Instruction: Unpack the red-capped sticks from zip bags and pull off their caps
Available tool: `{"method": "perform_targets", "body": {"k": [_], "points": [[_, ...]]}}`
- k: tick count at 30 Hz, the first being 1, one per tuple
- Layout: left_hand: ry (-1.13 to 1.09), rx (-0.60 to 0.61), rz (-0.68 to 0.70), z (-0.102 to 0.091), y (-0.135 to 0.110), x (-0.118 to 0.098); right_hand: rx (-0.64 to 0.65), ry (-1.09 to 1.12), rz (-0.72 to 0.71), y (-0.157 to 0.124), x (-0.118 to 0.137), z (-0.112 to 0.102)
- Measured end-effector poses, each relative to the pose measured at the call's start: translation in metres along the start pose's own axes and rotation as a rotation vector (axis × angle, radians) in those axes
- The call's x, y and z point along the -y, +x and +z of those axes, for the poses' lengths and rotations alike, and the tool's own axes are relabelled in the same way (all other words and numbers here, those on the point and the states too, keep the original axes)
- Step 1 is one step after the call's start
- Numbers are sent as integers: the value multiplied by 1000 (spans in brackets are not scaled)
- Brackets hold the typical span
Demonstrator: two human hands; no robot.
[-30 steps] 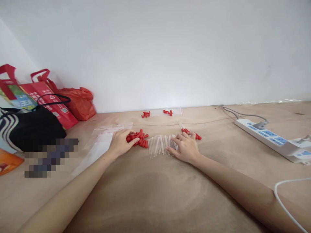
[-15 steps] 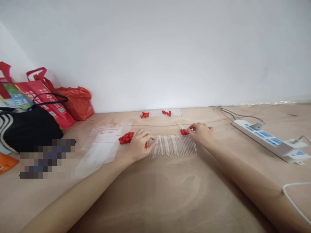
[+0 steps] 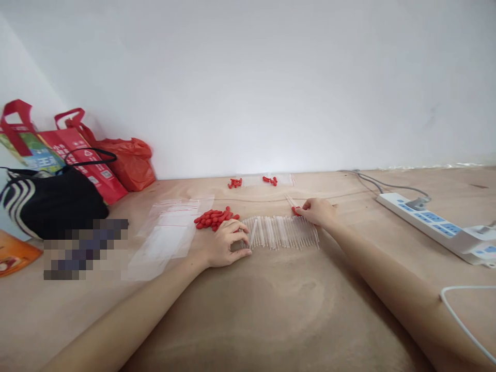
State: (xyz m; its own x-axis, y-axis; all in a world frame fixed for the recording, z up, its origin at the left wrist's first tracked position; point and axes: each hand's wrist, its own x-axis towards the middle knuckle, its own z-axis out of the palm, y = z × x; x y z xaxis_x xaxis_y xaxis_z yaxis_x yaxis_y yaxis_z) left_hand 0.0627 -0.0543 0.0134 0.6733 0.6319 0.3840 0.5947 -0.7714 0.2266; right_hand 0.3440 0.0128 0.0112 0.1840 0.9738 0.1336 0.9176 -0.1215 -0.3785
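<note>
My left hand (image 3: 227,245) rests at the left end of a row of thin clear tubes (image 3: 277,232), its thumb and fingers apart around the end tubes. Nothing held shows in it. Just behind that hand lies a pile of red rubber bulbs (image 3: 215,218). Beyond the right end of the row, my right hand (image 3: 320,212) has its fingertips closed at the red bulb end of droppers (image 3: 290,201). Their clear stems point away toward the wall. Part of the red ends is hidden by the fingers.
Clear zip bags (image 3: 168,230) lie left of the pile. Near the wall, small red pieces (image 3: 235,183) lie beside another clear bag (image 3: 287,179). Shopping bags (image 3: 87,160) and a black bag (image 3: 58,201) stand left; a white power strip (image 3: 430,219) with cables lies right.
My left hand has moved slightly down, uncovering more of the red pile; the red bulb at its fingers no longer shows. My right fingers now cover more of the droppers' red ends. The view has shifted slightly.
</note>
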Motion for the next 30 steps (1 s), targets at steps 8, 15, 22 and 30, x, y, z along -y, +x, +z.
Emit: {"method": "perform_targets", "body": {"k": [8, 15, 22, 30], "points": [[-13, -106, -25, 6, -1, -1, -67, 7, 41, -3, 3, 0], [130, -313, -89, 13, -4, 0, -182, 232, -406, -33, -1, 0], [346, -327, 120, 16, -2, -23, -311, 250, -978, -86, -5, 9], [367, -309, 198, 18, -3, -31, -392, 233, -1017, -101, 13, 16]]}}
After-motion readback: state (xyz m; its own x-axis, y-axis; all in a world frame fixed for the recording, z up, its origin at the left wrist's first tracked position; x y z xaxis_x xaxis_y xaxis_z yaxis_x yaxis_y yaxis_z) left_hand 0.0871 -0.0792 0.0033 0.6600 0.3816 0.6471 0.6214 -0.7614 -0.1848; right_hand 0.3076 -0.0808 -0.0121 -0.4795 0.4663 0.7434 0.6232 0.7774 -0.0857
